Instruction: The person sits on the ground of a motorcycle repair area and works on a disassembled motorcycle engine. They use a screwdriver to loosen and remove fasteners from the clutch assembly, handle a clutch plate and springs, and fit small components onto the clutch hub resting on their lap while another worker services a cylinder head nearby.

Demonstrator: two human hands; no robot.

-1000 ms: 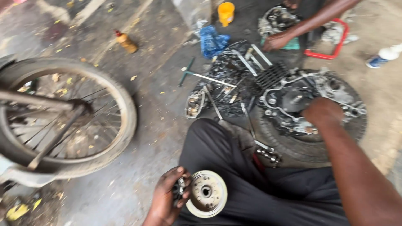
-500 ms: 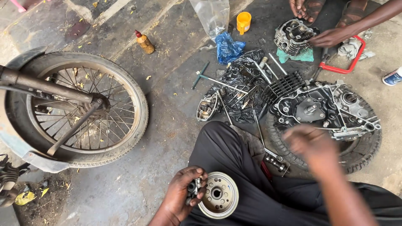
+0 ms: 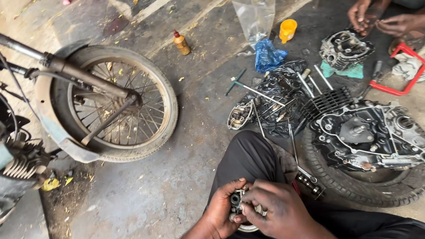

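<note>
My left hand [image 3: 224, 208] grips a small dark metal engine part [image 3: 236, 201] against a round silver clutch disc [image 3: 248, 227] resting on my lap. My right hand [image 3: 276, 208] lies over the same part, fingers curled on it, hiding most of the disc. Both hands sit above my black trouser leg [image 3: 248, 159]. To the right, a dismantled engine case [image 3: 367, 135] rests on a black tyre [image 3: 354, 186].
A motorcycle front wheel [image 3: 117, 106] with fork stands at left. A T-handle wrench [image 3: 248, 88], rods and small parts lie on black plastic. A brown bottle [image 3: 181, 43], yellow cup [image 3: 287, 30], blue bag, cylinder head [image 3: 345, 48] sit farther off. Another person's hands [image 3: 376, 17] are at top right.
My right hand has come back from the engine case down to my lap and joined the left hand on the metal part. The view has shifted slightly.
</note>
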